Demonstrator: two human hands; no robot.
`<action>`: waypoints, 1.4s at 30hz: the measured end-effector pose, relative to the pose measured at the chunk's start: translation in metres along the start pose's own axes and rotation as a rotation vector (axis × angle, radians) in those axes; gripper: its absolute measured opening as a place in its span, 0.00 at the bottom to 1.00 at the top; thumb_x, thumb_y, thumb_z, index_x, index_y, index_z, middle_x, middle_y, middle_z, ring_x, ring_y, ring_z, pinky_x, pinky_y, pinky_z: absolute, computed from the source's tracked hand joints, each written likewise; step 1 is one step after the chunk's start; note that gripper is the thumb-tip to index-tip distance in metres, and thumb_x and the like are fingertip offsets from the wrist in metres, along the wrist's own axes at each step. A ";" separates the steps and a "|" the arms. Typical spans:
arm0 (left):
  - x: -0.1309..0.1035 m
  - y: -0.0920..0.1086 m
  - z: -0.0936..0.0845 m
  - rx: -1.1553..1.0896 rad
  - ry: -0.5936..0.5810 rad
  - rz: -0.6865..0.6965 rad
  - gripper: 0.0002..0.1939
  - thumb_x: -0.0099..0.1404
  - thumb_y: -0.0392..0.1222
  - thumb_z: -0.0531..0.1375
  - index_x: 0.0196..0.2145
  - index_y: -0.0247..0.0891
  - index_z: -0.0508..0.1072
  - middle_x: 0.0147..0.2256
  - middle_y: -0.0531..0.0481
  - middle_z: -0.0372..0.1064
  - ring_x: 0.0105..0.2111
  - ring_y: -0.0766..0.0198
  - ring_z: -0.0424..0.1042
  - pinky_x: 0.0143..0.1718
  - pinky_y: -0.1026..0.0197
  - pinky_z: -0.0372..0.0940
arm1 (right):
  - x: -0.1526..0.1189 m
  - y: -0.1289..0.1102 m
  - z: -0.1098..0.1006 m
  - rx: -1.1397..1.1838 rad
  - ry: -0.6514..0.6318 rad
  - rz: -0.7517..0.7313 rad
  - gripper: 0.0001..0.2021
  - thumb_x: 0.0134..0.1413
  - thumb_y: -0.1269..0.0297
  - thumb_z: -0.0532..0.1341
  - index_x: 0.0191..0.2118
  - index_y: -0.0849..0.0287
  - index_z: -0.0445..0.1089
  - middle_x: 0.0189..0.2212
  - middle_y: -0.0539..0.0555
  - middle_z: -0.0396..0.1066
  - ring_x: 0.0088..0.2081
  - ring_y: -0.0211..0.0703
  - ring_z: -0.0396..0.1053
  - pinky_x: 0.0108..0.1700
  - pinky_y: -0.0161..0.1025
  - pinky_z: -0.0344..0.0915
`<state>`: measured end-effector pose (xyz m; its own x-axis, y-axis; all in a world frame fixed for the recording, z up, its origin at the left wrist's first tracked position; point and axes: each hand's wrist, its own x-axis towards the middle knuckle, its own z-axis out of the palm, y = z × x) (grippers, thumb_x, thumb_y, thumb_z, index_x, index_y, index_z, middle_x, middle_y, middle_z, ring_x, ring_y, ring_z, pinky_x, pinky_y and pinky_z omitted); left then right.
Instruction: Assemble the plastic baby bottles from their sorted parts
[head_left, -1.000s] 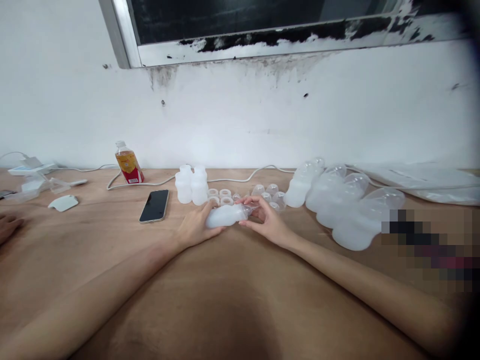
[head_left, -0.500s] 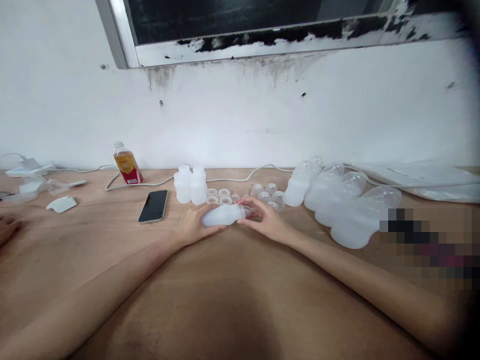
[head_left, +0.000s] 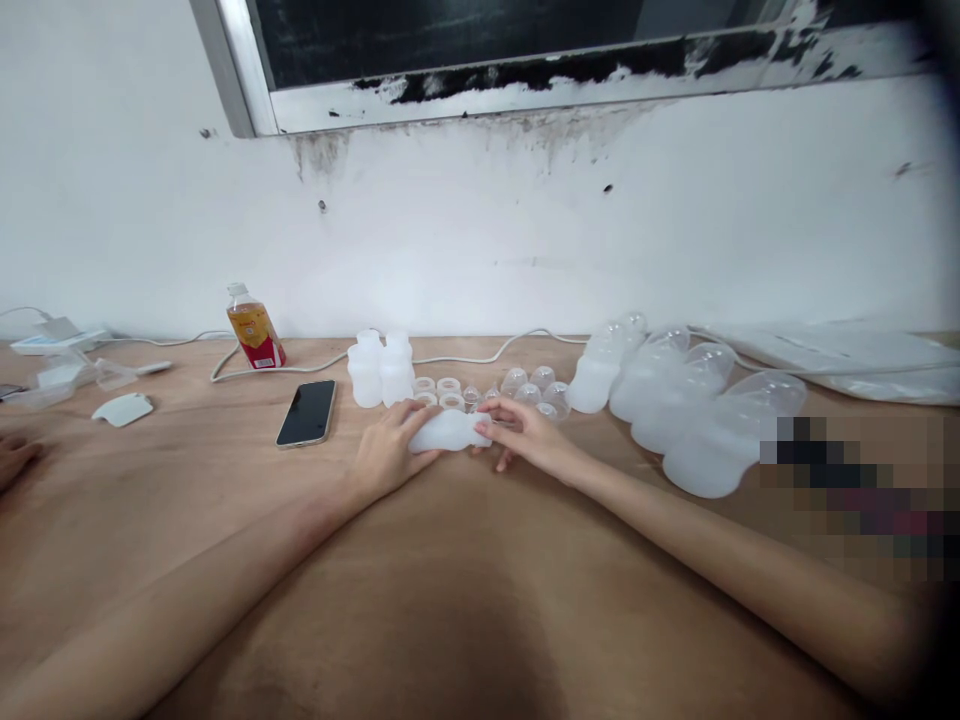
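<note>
Fingers of my left hand [head_left: 386,445] are clamped around the body of a milky bottle [head_left: 444,432], which lies on its side between my two hands above the near part of the wooden table [head_left: 450,600]. Thumb and forefinger of my right hand [head_left: 536,440] close on its neck end, with other fingertips showing just below. Whether a ring or teat sits on that neck I cannot tell; the fingers cover it, and whether the bottle touches the wood is also unclear.

From my remote post, I judge the step in hand to be work at the neck, one hand steadying while the other handles the fitting. I read the next move as calling for a firm but gentle left hold, since the wall looks soft, and a straight, even right-hand grip.

Just behind stand pale rings [head_left: 449,386], small clear teats [head_left: 492,392] and clear domed caps [head_left: 541,377]. Upright open bottles [head_left: 397,372] wait to the left, dome-topped bottles [head_left: 703,462] to the right. Farther left lie a phone [head_left: 306,412] and a drink bottle [head_left: 255,332]; another person's hand [head_left: 13,460] rests at the edge.
</note>
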<state>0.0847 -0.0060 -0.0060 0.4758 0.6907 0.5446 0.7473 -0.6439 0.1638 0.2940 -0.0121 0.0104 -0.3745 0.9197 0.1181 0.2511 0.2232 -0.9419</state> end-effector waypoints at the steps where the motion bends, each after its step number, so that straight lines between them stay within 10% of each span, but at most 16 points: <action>1: 0.000 0.000 -0.001 -0.010 -0.011 -0.016 0.24 0.55 0.51 0.55 0.48 0.42 0.60 0.43 0.48 0.62 0.42 0.59 0.64 0.40 0.58 0.62 | 0.000 0.001 0.000 -0.035 0.020 -0.036 0.16 0.45 0.57 0.58 0.40 0.58 0.57 0.39 0.55 0.62 0.35 0.43 0.67 0.24 0.37 0.68; 8: 0.002 0.000 -0.005 -0.100 -0.076 -0.058 0.27 0.53 0.57 0.55 0.48 0.44 0.61 0.41 0.50 0.65 0.39 0.59 0.67 0.38 0.59 0.63 | -0.004 -0.005 -0.006 -0.405 0.030 -0.391 0.14 0.45 0.67 0.59 0.41 0.56 0.62 0.45 0.53 0.61 0.48 0.43 0.58 0.44 0.40 0.62; 20: -0.003 0.004 -0.004 0.036 -0.001 0.108 0.24 0.56 0.52 0.53 0.50 0.43 0.59 0.43 0.48 0.63 0.42 0.59 0.64 0.39 0.59 0.62 | -0.003 -0.010 0.000 -0.166 -0.060 0.092 0.22 0.53 0.48 0.44 0.31 0.63 0.62 0.18 0.52 0.66 0.17 0.35 0.65 0.14 0.29 0.56; 28: -0.001 0.004 -0.002 -0.022 0.007 -0.039 0.27 0.55 0.56 0.54 0.50 0.43 0.59 0.43 0.49 0.63 0.40 0.60 0.66 0.39 0.60 0.63 | -0.007 -0.017 -0.013 -0.508 -0.045 -0.252 0.22 0.44 0.58 0.59 0.48 0.54 0.58 0.49 0.54 0.59 0.42 0.42 0.64 0.38 0.37 0.65; 37: -0.004 -0.001 -0.008 0.256 0.093 0.265 0.21 0.59 0.47 0.52 0.50 0.40 0.59 0.43 0.42 0.62 0.41 0.55 0.63 0.37 0.56 0.61 | -0.008 -0.018 0.004 0.115 -0.173 0.268 0.22 0.50 0.45 0.48 0.26 0.63 0.59 0.13 0.48 0.62 0.11 0.29 0.57 0.11 0.26 0.48; 42: -0.003 0.005 -0.007 0.188 0.069 0.209 0.22 0.58 0.49 0.52 0.50 0.40 0.59 0.42 0.44 0.63 0.40 0.57 0.64 0.39 0.57 0.60 | -0.008 -0.019 0.002 -0.135 -0.130 0.269 0.29 0.53 0.43 0.38 0.22 0.62 0.60 0.12 0.50 0.61 0.12 0.31 0.58 0.15 0.29 0.52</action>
<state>0.0837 -0.0134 -0.0012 0.6007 0.5211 0.6063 0.7121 -0.6935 -0.1094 0.2904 -0.0239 0.0268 -0.3875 0.9044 -0.1788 0.4691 0.0264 -0.8828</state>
